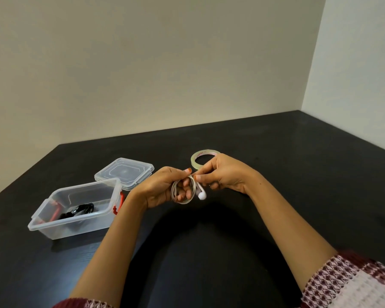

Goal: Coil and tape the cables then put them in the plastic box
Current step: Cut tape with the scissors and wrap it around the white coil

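Clear tape roll (206, 152) behind hands (162, 187), plastic box (76, 225), lid (125, 172) left

A matt black worktop (298, 163) spreads beneath and beyond the left hand (162, 187) and right hand (222, 174), meeting a plain cream wall (165, 63) far behind them and a paler wall (353, 63) out past the right hand.

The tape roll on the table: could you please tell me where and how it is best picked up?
Pinch the tape roll at its far left band from above, one finger in the hole, thumb outside. It lies flat on the table, so only that thin wall offers a hold, and the right hand covers its near right edge.
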